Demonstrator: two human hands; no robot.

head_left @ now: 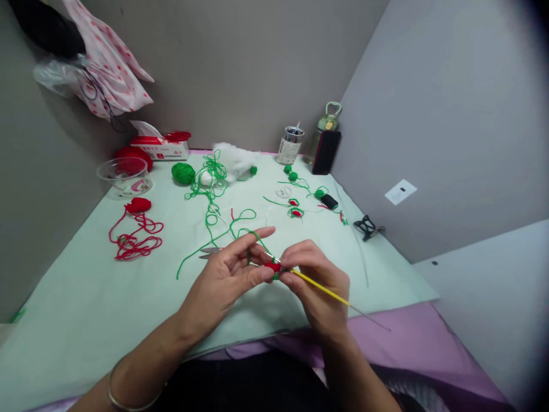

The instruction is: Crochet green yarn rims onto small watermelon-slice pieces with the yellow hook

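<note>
My left hand (234,269) pinches a small red and green crochet piece (273,266) between thumb and fingers. Its index finger is stretched out, with green yarn (257,236) running over it. In my right hand (318,280) is a crochet hook (321,287) with a yellow handle, its metal tip at the crochet piece. My right fingertips are close against the piece and partly hide it. Scissors (209,252) lie on the table behind my left hand, partly covered by it. Loose green yarn trails from the hand to a tangle (211,177) farther back.
Red yarn (136,243) and a clear plastic tub (124,178) lie at left. A green yarn ball (183,173), white stuffing (235,160) and a tissue box (165,149) are behind. Small crocheted pieces (295,212), a pen cup (290,146), a phone (326,152) and a bottle (328,121) stand or lie right.
</note>
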